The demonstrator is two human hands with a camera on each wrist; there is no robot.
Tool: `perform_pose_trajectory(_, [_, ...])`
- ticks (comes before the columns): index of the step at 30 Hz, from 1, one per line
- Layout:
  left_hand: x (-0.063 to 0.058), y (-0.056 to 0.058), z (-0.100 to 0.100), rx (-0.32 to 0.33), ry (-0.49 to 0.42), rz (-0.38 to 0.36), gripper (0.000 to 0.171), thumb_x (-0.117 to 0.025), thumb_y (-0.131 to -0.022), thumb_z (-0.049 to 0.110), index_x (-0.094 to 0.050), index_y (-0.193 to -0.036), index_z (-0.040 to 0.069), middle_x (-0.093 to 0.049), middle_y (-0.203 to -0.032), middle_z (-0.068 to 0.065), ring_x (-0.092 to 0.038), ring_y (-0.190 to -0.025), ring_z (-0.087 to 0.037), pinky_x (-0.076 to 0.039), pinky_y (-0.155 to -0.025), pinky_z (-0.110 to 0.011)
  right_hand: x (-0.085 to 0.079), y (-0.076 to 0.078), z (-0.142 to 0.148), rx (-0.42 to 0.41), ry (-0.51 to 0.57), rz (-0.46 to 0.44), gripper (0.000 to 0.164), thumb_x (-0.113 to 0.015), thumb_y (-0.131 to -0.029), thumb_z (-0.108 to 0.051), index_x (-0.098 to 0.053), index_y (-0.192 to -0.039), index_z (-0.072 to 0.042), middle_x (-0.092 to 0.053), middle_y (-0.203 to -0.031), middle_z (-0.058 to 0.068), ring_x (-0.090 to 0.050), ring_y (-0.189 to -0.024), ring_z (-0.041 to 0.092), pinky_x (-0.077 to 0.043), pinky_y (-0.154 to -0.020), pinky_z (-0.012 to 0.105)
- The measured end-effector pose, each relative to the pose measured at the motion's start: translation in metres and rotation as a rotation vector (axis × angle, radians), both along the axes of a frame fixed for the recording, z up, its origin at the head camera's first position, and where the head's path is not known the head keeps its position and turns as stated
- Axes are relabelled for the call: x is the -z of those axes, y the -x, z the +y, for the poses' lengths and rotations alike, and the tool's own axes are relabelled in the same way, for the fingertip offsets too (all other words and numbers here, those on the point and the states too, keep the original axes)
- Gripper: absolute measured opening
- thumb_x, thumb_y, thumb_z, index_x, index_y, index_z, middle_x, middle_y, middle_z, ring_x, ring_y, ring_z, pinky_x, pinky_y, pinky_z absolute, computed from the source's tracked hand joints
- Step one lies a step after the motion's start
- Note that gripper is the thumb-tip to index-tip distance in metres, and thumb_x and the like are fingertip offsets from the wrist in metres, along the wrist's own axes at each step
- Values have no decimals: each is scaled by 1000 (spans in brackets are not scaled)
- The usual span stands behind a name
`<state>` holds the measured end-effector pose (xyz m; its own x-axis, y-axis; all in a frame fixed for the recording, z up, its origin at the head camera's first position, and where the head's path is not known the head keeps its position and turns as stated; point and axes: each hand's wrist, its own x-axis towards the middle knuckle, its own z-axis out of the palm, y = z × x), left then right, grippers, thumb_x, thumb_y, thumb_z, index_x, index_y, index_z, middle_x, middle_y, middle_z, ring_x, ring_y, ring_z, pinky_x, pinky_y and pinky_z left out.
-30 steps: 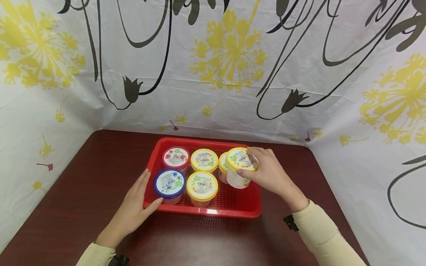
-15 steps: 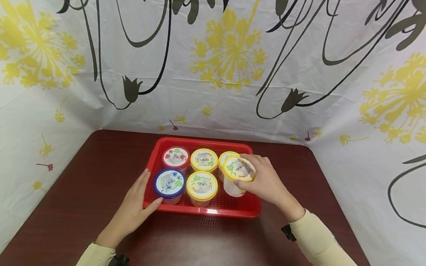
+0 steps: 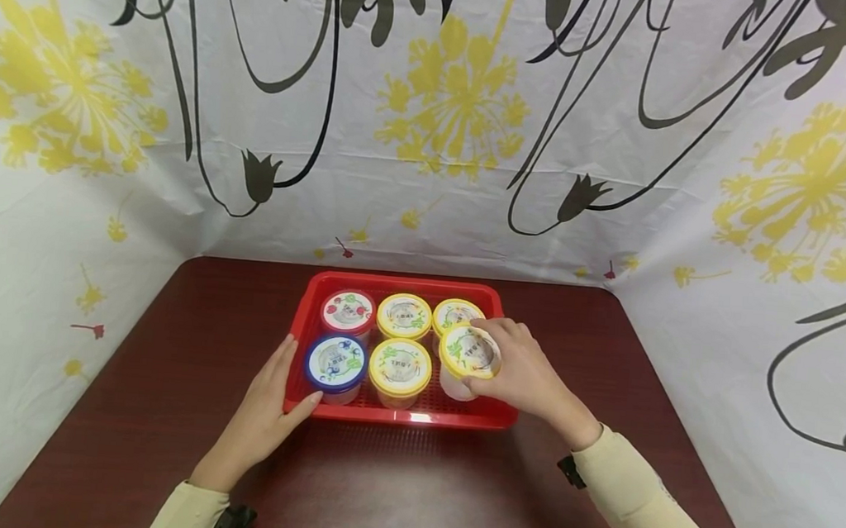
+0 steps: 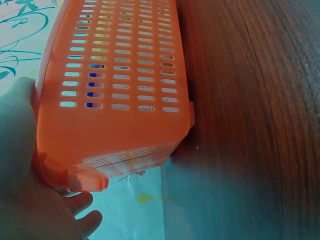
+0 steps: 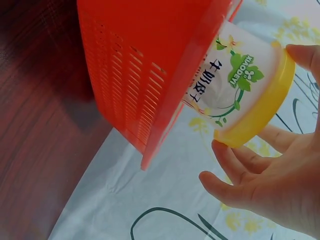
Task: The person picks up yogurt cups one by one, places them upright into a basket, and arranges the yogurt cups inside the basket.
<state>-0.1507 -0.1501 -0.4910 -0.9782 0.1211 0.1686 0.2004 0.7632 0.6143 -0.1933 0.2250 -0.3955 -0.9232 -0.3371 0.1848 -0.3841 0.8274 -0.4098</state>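
Observation:
In the head view my right hand [image 3: 522,371] grips a yellow-lidded tub [image 3: 470,352] by its lid, over the front right of the red plastic basket [image 3: 418,419]. In the right wrist view the tub [image 5: 245,90] slants, its lower part hidden behind the basket wall [image 5: 135,65]; fingertips and thumb are on the lid's edge. I cannot tell whether its base touches the basket floor. My left hand [image 3: 262,413] holds the basket's front left corner, thumb at the front rim beside a blue-lidded tub [image 3: 336,362], fingers along the left side.
Also inside the basket are a red-lidded tub [image 3: 348,312] at back left and three yellow-lidded tubs, one front middle [image 3: 400,367]. The basket stands on a dark wooden table [image 3: 405,495]. Patterned white cloth [image 3: 440,240] surrounds the table's back and sides.
My right hand has brought the yellow-lidded tub toward the front of the basket and lower, uncovering more of the back right tub. The left hand stays put.

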Motion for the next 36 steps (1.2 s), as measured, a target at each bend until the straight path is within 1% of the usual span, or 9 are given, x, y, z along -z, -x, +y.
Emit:
perform_pose_trajectory(8, [0, 0, 0, 0, 9, -7, 103, -71, -88, 45, -2, -160, 23, -13, -167, -9, -24, -148, -40, -48, -101, -61, 7, -1, -1, -16, -38, 19, 85, -85, -65, -44, -55, -138, -9, -58, -133, 13, -52, -111, 26, -50, -87, 44])
perform_pose_trajectory(16, [0, -1, 0, 1, -1, -8, 103, -72, -87, 43, -3, -160, 22, -12, -167, -9, -24, -149, -39, -48, -102, -60, 15, -3, -3, -15, -56, 18, 85, -85, -64, -46, -56, -136, -10, -58, -131, 12, -52, -108, 24, -50, -86, 41])
perform_pose_trajectory(23, [0, -1, 0, -1, -3, -14, 104, -73, -86, 42, -2, -160, 23, -13, -167, -9, -24, -149, -39, -49, -101, -60, 22, -4, -4, -18, -75, 23, 82, -87, -63, -47, -58, -130, -10, -59, -127, 11, -52, -106, 23, -51, -86, 40])
perform_pose_trajectory(26, [0, -1, 0, -1, -3, -12, 104, -73, -86, 42, -3, -160, 23, -13, -167, -9, -25, -148, -39, -49, -100, -60, 24, -4, -5, -22, -80, 28, 83, -87, -62, -47, -58, -130, -9, -60, -127, 11, -53, -107, 24, -51, -90, 43])
perform_pose_trajectory(29, [1, -1, 0, -2, 2, -7, 103, -73, -87, 42, -3, -160, 22, -13, -167, -9, -25, -149, -39, -48, -101, -60, 26, -4, -5, -28, -84, 24, 83, -88, -62, -47, -59, -129, -8, -60, -125, 12, -53, -109, 26, -49, -98, 48])
perform_pose_trajectory(32, [1, 0, 0, -1, 6, -4, 103, -72, -87, 43, -3, -160, 22, -12, -167, -9, -25, -149, -40, -48, -102, -60, 28, -3, -6, -32, -94, 28, 81, -89, -62, -45, -60, -127, -7, -61, -122, 13, -54, -113, 28, -40, -110, 55])
perform_pose_trajectory(35, [1, 0, 0, -2, 7, -5, 103, -72, -87, 44, -3, -160, 22, -12, -167, -9, -25, -149, -40, -47, -102, -60, 30, -1, -5, -35, -105, 37, 79, -89, -62, -44, -60, -125, -6, -62, -121, 13, -55, -116, 30, -31, -117, 61])
perform_pose_trajectory(36, [1, 0, 0, -3, 6, -6, 103, -72, -87, 44, -3, -160, 22, -12, -167, -9, -25, -149, -40, -48, -102, -60, 31, -1, -5, -34, -109, 38, 78, -89, -62, -44, -60, -124, -6, -62, -121, 13, -55, -117, 30, -29, -117, 62])
